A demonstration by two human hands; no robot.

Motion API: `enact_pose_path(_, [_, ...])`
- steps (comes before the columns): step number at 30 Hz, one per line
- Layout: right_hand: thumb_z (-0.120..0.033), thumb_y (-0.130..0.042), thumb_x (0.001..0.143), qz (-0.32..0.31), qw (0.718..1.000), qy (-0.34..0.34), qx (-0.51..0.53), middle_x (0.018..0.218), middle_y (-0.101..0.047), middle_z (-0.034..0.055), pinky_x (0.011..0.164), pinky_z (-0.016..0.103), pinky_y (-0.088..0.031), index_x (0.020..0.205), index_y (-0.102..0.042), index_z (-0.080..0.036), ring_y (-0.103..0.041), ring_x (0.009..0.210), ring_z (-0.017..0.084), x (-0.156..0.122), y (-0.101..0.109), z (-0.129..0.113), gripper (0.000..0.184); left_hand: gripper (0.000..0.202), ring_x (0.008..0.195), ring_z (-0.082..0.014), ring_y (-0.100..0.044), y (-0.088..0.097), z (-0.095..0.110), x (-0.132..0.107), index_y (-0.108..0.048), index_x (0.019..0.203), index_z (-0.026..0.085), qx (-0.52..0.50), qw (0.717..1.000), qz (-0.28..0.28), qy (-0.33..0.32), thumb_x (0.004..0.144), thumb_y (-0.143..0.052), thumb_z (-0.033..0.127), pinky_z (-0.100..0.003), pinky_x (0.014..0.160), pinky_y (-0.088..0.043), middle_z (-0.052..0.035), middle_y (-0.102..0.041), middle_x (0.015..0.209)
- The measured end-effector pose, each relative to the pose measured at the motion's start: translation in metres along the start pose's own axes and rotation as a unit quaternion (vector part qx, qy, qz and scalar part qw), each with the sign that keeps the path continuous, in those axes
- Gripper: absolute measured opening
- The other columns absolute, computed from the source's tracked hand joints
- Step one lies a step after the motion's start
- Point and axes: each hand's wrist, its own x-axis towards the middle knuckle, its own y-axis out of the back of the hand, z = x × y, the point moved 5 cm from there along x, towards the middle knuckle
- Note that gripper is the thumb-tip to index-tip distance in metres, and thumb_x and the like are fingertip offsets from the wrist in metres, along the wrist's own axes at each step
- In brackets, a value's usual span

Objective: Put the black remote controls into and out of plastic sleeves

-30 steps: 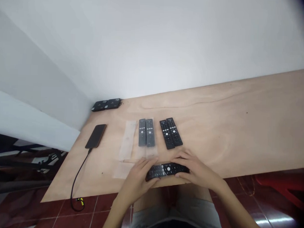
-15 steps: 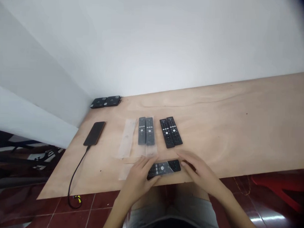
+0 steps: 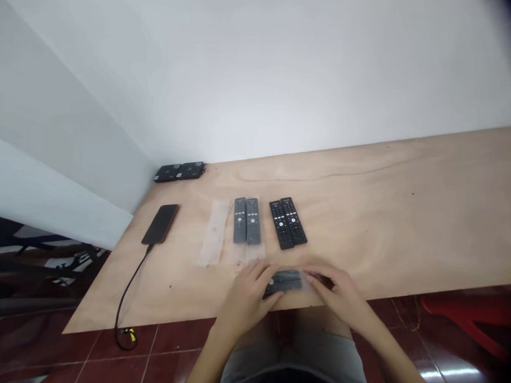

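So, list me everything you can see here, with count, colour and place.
Held remote: 1, black, under clear plastic, near table edge
Sleeved remotes: 2, black under hazy plastic, mid-table
Bare remotes: 2, black, right of those
Loose sleeve: 1, whitish, left of the sleeved remotes
Phone: 1, dark, table's left side
Cable: 1, black, from phone over the edge
Boxes: 2, black, back left corner
Table: 1, light wood, centre
Walls: 2, white, behind and left
Floor: 1, dark red tiles, below
Clutter: count unclear, mostly dark, far left
Red object: 1, lower right
Shorts: 1 pair, grey, below table
Left hand: 1, grip on held remote
Right hand: 1, at its right end, blurred
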Motion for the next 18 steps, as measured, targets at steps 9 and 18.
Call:
enact_pose_path(9, [-0.033, -0.068, 0.108, -0.065, 0.982, 0.085, -0.159, 0.151, -0.065, 0.0107, 0.123, 0.055, -0.052, 0.146, -0.07, -0.035, -0.058, 0.145, 0.034, -0.03, 0.032, -0.015, 0.038, 0.033, 0.121, -0.031, -0.069, -0.017, 0.029, 0.009, -0.067, 0.136, 0.028, -0.044, 0.997, -0.027, -0.06, 0.103, -0.076, 0.029, -0.052, 0.105, -0.06, -0.01, -0.075, 0.127])
enact_pose_path(18, [-0.026, -0.064, 0.107, -0.017, 0.977, 0.077, -0.2, 0.138, -0.066, 0.0125, 0.107, 0.045, -0.062, 0.131, -0.072, -0.03, -0.068, 0.128, 0.031, -0.037, 0.012, -0.01, 0.025, 0.038, 0.134, -0.0315, -0.065, 0.02, -0.044, 0.013, -0.069, 0.142, 0.028, 0.078, 0.984, 0.157, 0.02, 0.109, -0.058, 0.016, -0.054, 0.115, -0.055, -0.0097, -0.073, 0.138])
